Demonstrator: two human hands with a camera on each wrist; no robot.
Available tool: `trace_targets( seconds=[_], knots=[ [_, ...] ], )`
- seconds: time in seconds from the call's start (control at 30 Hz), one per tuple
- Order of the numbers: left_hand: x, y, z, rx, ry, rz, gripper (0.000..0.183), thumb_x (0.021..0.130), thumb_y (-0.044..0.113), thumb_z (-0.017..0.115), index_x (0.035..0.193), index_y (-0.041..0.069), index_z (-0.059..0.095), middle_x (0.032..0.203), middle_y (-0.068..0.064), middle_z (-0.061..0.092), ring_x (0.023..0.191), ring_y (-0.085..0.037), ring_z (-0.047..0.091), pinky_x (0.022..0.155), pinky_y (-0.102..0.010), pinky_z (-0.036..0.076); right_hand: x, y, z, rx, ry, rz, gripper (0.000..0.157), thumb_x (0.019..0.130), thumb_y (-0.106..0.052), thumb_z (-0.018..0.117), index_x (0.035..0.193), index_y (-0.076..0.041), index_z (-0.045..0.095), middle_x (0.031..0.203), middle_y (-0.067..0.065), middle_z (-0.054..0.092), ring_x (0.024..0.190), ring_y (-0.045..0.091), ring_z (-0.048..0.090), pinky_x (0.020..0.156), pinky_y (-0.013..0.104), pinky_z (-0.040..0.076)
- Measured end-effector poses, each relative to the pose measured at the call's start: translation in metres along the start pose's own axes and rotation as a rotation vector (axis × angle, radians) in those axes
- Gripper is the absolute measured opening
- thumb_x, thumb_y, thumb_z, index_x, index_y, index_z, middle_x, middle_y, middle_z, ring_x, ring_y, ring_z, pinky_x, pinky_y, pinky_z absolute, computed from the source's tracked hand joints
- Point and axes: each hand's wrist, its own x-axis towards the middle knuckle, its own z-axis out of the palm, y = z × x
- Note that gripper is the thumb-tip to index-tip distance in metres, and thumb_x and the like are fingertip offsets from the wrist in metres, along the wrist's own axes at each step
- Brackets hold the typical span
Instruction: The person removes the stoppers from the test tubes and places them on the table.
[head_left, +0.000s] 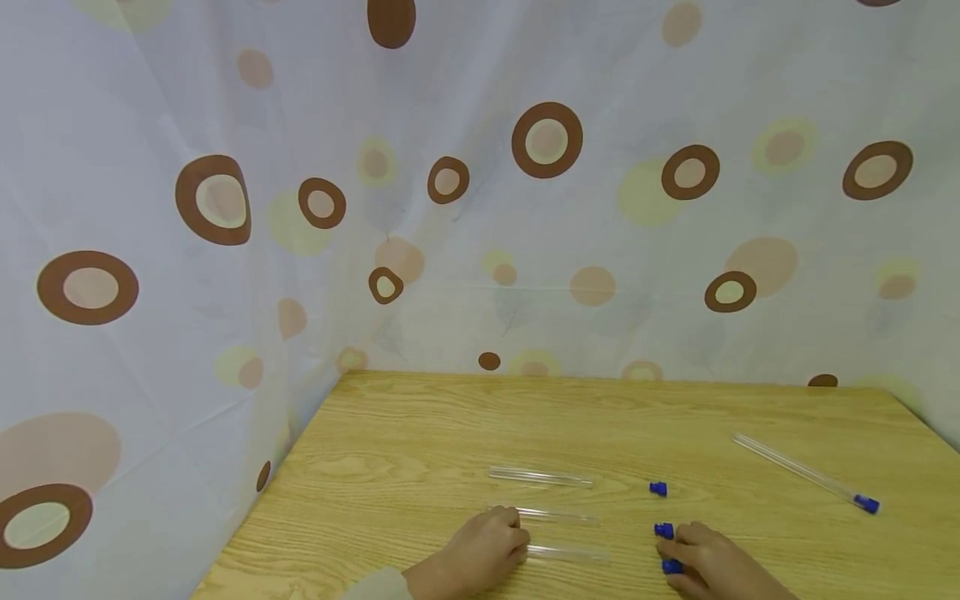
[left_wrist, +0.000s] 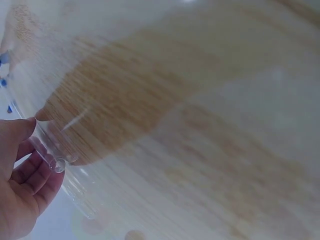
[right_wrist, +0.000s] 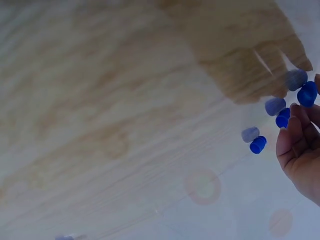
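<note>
Pinching the nearest clear, slender, cylindrical tube (head_left: 566, 553) on the grained wooden table (head_left: 420, 417), your left hand (head_left: 480, 552) faces your right hand (head_left: 708, 562), which seems to grip a stubby blue plastic cap (head_left: 672, 567).

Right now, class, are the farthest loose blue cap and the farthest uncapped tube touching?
Apart: the head view shows wooden tabletop between the uncapped tube and the loose blue cap.

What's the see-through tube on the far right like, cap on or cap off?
Cap on: in the head view, a blue cap sits at the near end of that tube.
</note>
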Motion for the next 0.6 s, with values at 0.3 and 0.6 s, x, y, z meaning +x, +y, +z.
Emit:
trace_targets(
  seconds=[0.3, 0.6],
  knots=[
    [0.0002, -0.0014, 0.0020, -0.012, -0.001, 0.011, 0.008, 0.086, 0.018, 0.066, 0.079, 0.017, 0.069, 0.078, 0.008, 0.056, 0.067, 0.004, 0.044, 0.058, -0.003, 0.036, -0.0001, -0.0048, -0.0064, 0.049, -0.010, 0.077, 0.018, 0.084, -0.015, 0.067, 0.096, -0.001, 0.068, 0.081, -0.011, 0.051, 0.071, -0.007, 0.030, 0.053, 0.014, 0.033],
    [-0.0001, -0.0005, 0.0024, -0.027, -0.031, 0.001, 0.010, 0.087, 0.025, 0.065, 0.082, 0.018, 0.069, 0.076, 0.010, 0.051, 0.066, 0.004, 0.039, 0.057, -0.005, 0.033, -0.0037, -0.0011, -0.0059, 0.006, 0.019, 0.046, 0.022, 0.081, -0.019, 0.070, 0.095, -0.001, 0.067, 0.080, -0.010, 0.050, 0.071, -0.007, 0.031, 0.052, 0.013, 0.032]
  ],
)
